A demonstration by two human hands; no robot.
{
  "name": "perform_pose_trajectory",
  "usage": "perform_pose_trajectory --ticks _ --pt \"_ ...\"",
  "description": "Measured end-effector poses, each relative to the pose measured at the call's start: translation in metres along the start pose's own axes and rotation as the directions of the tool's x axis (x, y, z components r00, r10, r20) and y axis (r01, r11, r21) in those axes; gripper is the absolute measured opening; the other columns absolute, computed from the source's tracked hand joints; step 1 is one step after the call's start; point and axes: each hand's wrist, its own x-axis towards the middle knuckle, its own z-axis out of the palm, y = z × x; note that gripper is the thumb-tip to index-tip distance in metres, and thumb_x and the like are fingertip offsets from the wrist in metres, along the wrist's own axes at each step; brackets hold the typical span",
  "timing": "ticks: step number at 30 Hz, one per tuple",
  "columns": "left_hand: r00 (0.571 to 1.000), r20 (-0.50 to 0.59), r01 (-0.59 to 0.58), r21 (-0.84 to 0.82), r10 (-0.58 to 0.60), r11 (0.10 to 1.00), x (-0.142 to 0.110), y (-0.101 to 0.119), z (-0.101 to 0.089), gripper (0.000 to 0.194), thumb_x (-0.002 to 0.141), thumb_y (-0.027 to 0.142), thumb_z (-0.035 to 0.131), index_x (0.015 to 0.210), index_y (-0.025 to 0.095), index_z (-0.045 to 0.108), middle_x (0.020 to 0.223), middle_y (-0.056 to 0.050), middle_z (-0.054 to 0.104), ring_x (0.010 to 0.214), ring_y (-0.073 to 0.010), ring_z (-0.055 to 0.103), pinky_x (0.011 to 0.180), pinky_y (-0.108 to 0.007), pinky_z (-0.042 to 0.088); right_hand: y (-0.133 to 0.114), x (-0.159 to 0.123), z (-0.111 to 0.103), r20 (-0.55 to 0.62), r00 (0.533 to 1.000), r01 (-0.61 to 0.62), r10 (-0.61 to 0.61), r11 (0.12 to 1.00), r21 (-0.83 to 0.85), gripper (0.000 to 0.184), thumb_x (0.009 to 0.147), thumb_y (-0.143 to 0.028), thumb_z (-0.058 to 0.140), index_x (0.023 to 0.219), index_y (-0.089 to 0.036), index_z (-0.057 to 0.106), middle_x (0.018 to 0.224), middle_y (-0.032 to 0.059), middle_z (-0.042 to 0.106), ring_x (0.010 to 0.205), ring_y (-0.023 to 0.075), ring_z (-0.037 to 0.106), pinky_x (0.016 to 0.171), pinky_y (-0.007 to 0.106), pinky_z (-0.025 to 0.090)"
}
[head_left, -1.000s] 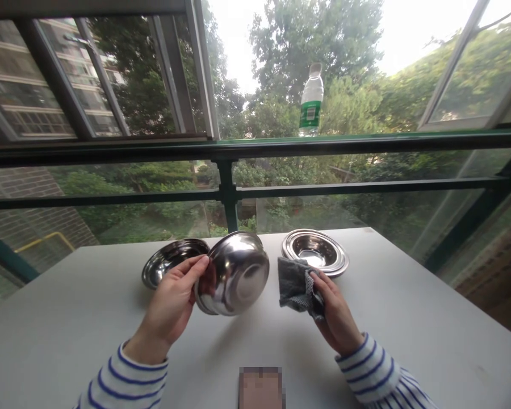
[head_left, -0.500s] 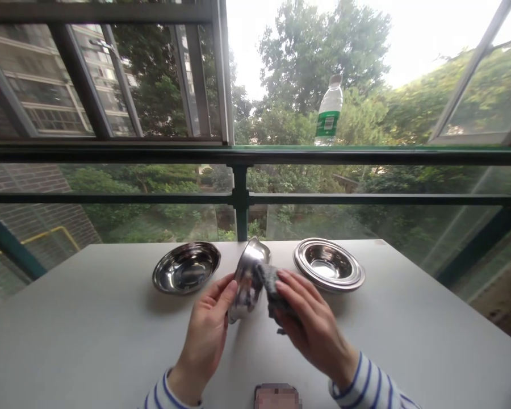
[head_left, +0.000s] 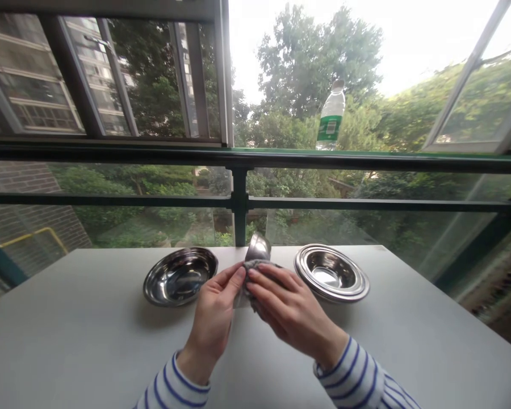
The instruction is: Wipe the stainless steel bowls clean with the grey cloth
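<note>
My left hand (head_left: 215,309) grips the near rim of a shiny metal bowl (head_left: 259,247), which is tilted on its side above the table. A grey cloth (head_left: 255,265) is under the fingers of my right hand (head_left: 292,307), pressed against the bowl's outer side. The cloth and both hands hide most of the bowl. To the left lies an oval-looking metal bowl (head_left: 181,278), its inside facing up. On the right is a stack of metal bowls (head_left: 332,272), one nested in another.
The white table (head_left: 111,352) ends at a dark green railing (head_left: 366,162) with glass panels. A plastic bottle (head_left: 331,116) with a green label stands on the ledge behind. Windows frame the view, with trees and a building outside.
My right hand has moved left with the cloth, from the bowl's right edge onto its side near my left fingers. The view has shifted slightly, and the phone-like object at the bottom is out of sight.
</note>
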Motion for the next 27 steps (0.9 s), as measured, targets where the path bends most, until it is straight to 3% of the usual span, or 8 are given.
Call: perform_pose_trajectory --ticks 4,9,14,18,24,27 --pt "0.999 -0.021 0.029 0.032 -0.029 0.999 -0.001 -0.002 0.001 0.028 0.07 0.026 0.07 0.096 0.016 0.071 0.081 -0.004 0.073 0.083 -0.0167 0.066 0.086 -0.031 0.048 0.009 -0.002 -0.001 -0.067 0.99 -0.12 0.124 0.991 0.051 0.035 0.09 -0.017 0.042 0.124 -0.013 0.049 0.128 0.0111 0.054 0.122 0.0238 0.043 0.095 0.041 0.045" --pt "0.999 -0.002 0.037 0.059 -0.037 0.998 -0.002 -0.004 -0.002 0.026 0.07 0.026 0.07 0.094 0.017 0.072 0.084 -0.005 0.073 0.087 -0.0163 0.065 0.088 -0.029 0.046 0.005 -0.006 0.001 0.008 1.0 0.018 -0.018 0.999 0.037 0.033 0.086 -0.018 0.049 0.119 -0.014 0.053 0.127 0.0078 0.055 0.122 0.0251 0.042 0.096 0.041 0.043" --pt "0.998 0.031 0.045 0.116 -0.049 0.992 -0.006 -0.005 -0.001 0.027 0.072 0.028 0.069 0.097 0.019 0.071 0.081 -0.004 0.073 0.08 -0.0159 0.066 0.086 -0.03 0.048 0.006 -0.007 -0.006 -0.063 0.99 -0.123 0.128 0.989 0.076 0.033 0.087 -0.017 0.045 0.119 -0.014 0.051 0.126 0.0111 0.055 0.121 0.0237 0.043 0.095 0.04 0.043" --pt "0.997 0.063 0.043 0.142 -0.053 0.989 -0.008 -0.007 0.0 0.026 0.073 0.028 0.067 0.097 0.018 0.072 0.084 -0.005 0.072 0.085 -0.0161 0.064 0.088 -0.03 0.046 0.002 -0.005 -0.012 0.003 0.998 -0.059 0.059 0.996 0.072 0.027 0.085 -0.019 0.048 0.111 -0.016 0.055 0.12 0.0088 0.059 0.115 0.0238 0.047 0.092 0.04 0.041" --pt "0.995 0.068 0.063 0.169 -0.075 0.984 -0.009 -0.007 0.002 0.028 0.074 0.029 0.067 0.1 0.019 0.071 0.082 -0.004 0.072 0.08 -0.015 0.064 0.081 -0.027 0.048 0.001 -0.004 -0.016 -0.059 0.985 -0.154 0.16 0.983 0.1 0.024 0.085 -0.017 0.047 0.109 -0.014 0.052 0.119 0.01 0.059 0.112 0.0241 0.046 0.092 0.041 0.039" --pt "0.995 0.075 0.049 0.17 -0.063 0.984 -0.009 -0.006 0.001 0.027 0.074 0.029 0.067 0.098 0.019 0.071 0.084 -0.004 0.072 0.08 -0.0144 0.064 0.082 -0.026 0.047 -0.001 -0.003 -0.017 -0.024 0.997 -0.074 0.077 0.99 0.118 0.024 0.084 -0.018 0.048 0.108 -0.016 0.052 0.118 0.0079 0.06 0.111 0.0238 0.047 0.092 0.04 0.038"
